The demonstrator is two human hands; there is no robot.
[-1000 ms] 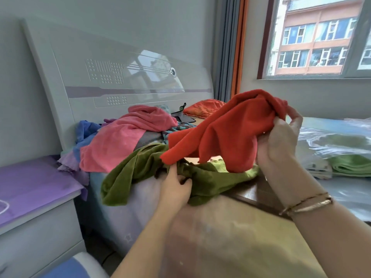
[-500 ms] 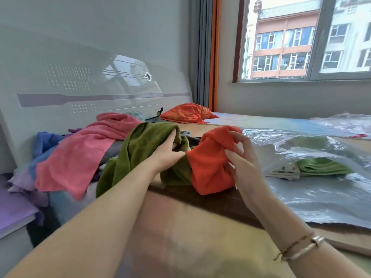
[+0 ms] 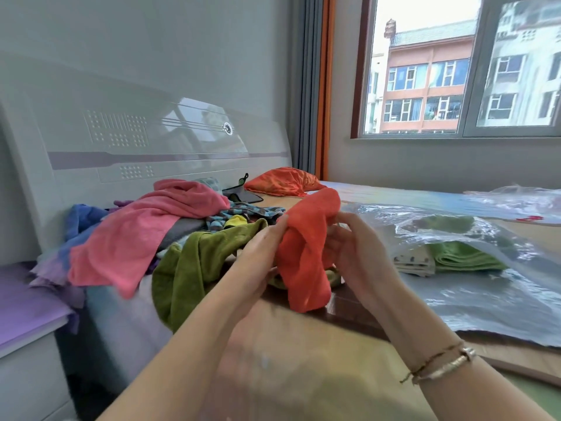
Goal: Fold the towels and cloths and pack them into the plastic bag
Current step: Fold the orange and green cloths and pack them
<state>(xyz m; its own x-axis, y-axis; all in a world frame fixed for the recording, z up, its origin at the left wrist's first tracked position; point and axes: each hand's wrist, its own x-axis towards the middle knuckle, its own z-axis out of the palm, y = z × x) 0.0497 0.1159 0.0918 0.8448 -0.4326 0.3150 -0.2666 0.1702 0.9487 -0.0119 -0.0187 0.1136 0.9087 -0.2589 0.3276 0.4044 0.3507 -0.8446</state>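
The left hand (image 3: 261,253) and the right hand (image 3: 355,253) hold a bunched orange-red terry cloth (image 3: 306,253) between them, above the near edge of the bed (image 3: 303,344). The left hand's fingers lie along the cloth's left side, with the fingertips pinching it near the top; the right hand's fingers curl round its right side. The cloth hangs down between the two palms, its lower end loose just above the bed. Two thin bracelets (image 3: 440,364) circle the right wrist.

Just left of the hands an olive-green towel (image 3: 188,268) lies crumpled and drapes over the bed's edge. Further left and behind it a pink towel (image 3: 136,238) spreads over a pile of blue (image 3: 80,217), purple and patterned cloths by the white headboard (image 3: 151,141). To the right a clear plastic bag (image 3: 485,284) lies flat on the bed with a folded light-green towel (image 3: 464,258) and a folded pale patterned cloth (image 3: 414,261) inside it. An orange pillow (image 3: 282,183) sits near the headboard, below the window (image 3: 461,65).
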